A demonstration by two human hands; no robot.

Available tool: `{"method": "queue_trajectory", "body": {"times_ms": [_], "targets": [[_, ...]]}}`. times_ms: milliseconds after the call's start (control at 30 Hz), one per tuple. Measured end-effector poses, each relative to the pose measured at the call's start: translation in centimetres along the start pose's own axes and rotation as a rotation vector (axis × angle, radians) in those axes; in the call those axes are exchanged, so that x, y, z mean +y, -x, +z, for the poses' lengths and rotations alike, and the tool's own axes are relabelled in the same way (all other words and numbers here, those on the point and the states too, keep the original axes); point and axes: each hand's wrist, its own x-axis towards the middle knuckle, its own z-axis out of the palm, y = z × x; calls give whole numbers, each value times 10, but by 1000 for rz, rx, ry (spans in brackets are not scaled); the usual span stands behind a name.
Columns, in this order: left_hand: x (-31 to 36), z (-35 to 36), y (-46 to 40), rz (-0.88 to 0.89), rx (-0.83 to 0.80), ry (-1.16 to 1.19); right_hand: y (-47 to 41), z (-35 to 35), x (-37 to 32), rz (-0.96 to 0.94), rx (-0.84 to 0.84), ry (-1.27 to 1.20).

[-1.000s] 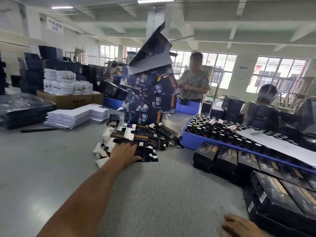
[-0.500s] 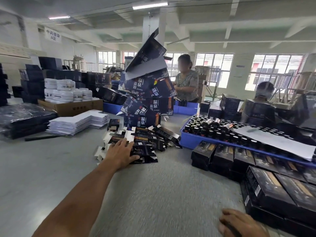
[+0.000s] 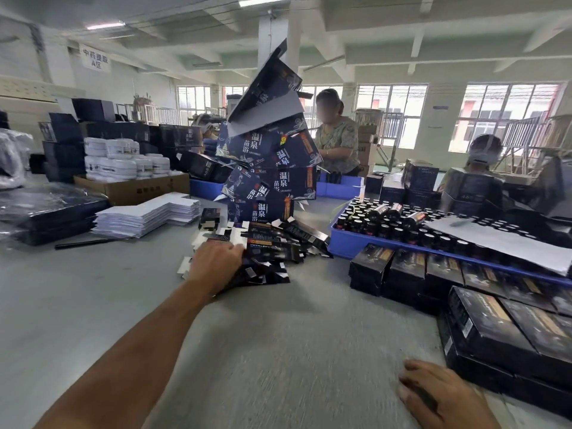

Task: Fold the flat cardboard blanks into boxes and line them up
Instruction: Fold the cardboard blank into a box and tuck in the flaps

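Observation:
A heap of flat dark cardboard blanks (image 3: 272, 258) with white tabs lies on the grey table in the middle distance. My left hand (image 3: 216, 264) reaches out over the near left part of the heap, fingers curled onto the blanks. Whether it grips one is hidden by the hand itself. My right hand (image 3: 433, 394) rests on the table at the bottom right, fingers loosely bent, holding nothing. Rows of folded dark boxes (image 3: 483, 308) stand lined up on the right.
A leaning tower of larger dark blue boxes (image 3: 272, 168) rises behind the heap. A blue tray of dark bottles (image 3: 402, 224) sits at right. White stacked sheets (image 3: 145, 215) and a brown carton (image 3: 133, 188) with white jars lie left. Two people work across the table.
My left hand has slid further right onto the blanks and its fingers have curled down. My right hand has come further into view at the bottom right.

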Motion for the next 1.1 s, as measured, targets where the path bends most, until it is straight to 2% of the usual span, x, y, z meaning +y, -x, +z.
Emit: {"method": "queue_trajectory", "body": {"times_ms": [67, 133, 233, 300, 433, 567, 633, 733, 767, 833, 900, 967, 1033, 1100], "targets": [[-2, -16, -7, -125, 152, 260, 4, 3, 6, 2, 33, 3], [4, -35, -17, -232, 247, 480, 4, 6, 9, 25, -22, -3], [27, -63, -28, -290, 275, 633, 1, 0, 3, 95, -113, 37], [48, -76, -30, -285, 265, 702, 0, -7, -2, 173, -158, -19], [94, -88, -27, -218, 233, 815, -8, -26, -10, 394, -119, -254], [131, -105, -21, -183, 266, 921, -25, -65, -18, 547, -11, -753], [148, -119, -15, -65, 436, 882, -37, -89, -22, 651, 52, -1012], [178, -137, -4, 274, 872, 783, -54, -120, -23, 795, 93, -1386], [188, -141, 1, 360, 958, 762, -57, -129, -21, 807, 110, -1452], [204, -145, 11, 479, 1022, 736, -57, -139, -15, 782, 169, -1464], [213, -145, 21, 570, 981, 747, -51, -141, -11, 730, 255, -1365], [216, -146, 26, 634, 872, 748, -47, -137, -5, 718, 323, -1226], [220, -147, 29, 648, 696, 726, -43, -135, 0, 688, 358, -1127], [226, -150, 31, 578, 439, 689, -42, -134, 0, 637, 376, -1051]]}}
